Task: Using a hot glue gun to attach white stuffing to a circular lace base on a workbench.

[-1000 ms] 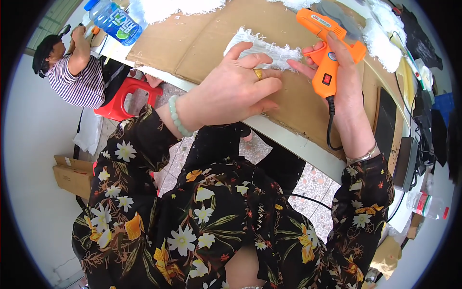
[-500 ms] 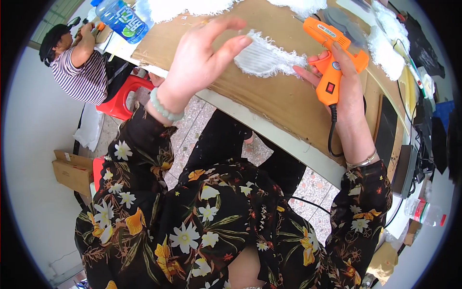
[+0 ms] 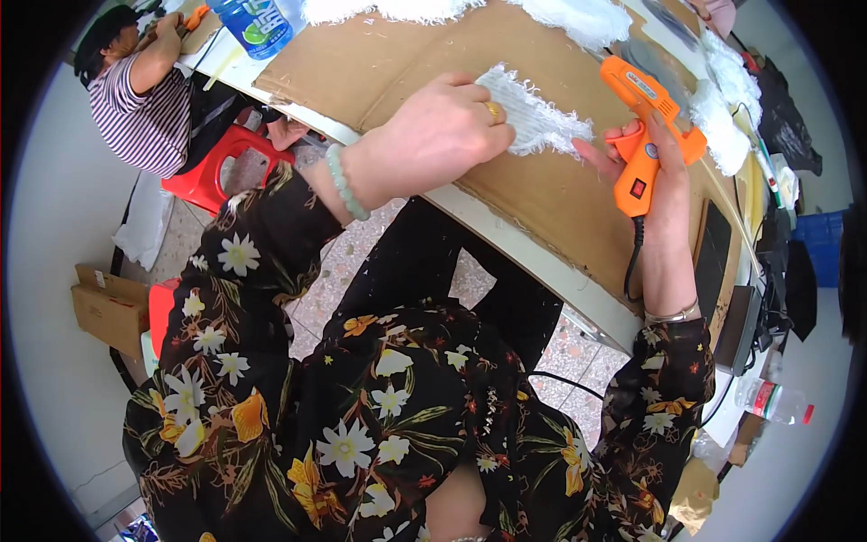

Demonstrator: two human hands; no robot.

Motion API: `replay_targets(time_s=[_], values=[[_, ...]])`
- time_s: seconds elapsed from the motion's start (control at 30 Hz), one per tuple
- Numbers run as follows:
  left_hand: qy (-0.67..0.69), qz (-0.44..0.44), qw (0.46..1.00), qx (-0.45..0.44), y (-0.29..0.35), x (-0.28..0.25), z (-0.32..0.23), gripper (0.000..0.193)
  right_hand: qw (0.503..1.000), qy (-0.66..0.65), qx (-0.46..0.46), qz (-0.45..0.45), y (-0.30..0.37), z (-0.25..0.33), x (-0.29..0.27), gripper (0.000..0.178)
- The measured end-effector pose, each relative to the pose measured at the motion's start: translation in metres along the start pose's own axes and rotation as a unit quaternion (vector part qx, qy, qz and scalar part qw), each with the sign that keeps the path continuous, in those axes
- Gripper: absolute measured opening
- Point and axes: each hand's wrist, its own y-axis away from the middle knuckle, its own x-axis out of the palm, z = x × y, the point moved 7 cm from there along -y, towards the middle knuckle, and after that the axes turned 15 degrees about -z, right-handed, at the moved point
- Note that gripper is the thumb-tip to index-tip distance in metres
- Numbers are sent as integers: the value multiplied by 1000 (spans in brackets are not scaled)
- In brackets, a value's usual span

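A white piece of fabric with frayed, fringed edges [image 3: 542,117] lies on a brown cardboard sheet [image 3: 542,194]. My left hand [image 3: 442,131] is closed at the fabric's left end; its fingertips are partly hidden, but they seem to pinch that edge. In my right hand [image 3: 664,172] is an orange hot glue gun [image 3: 643,158], its cord hanging down by the wrist. One fingertip of the right hand reaches to the fabric's right tip, beside the fringe.
Several more white fringed pieces [image 3: 578,18] lie along the far side. A blue-labelled bottle [image 3: 255,25] stands at the far left. Another person [image 3: 149,108] sits on a red stool [image 3: 217,176] to the left. A clear bottle [image 3: 772,400] lies at right, below black equipment with cables [image 3: 745,325].
My left hand has come down from above the cardboard and closed at the fabric's left end. The glue gun stays in my right hand; the whole view has shifted a little.
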Motion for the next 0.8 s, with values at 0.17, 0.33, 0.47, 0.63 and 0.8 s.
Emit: replay_targets(time_s=[0.17,0.33,0.47,0.63,0.8], values=[[21,-33,999,-8,-6,2,-9,6,995,66,-62,33,10,13,10,26],[88,-95,990,-48,-5,1,-26,6,981,159,-93,61,33,16,21,27],[193,-135,932,-277,13,-6,35,17,966,234,-105,18,50,23,11,28],[149,-92,919,-352,30,7,65,22,943,297,-132,73,67,7,2,27],[158,-13,952,-263,2,27,47,23,938,310,-145,59,81,1,-3,24]])
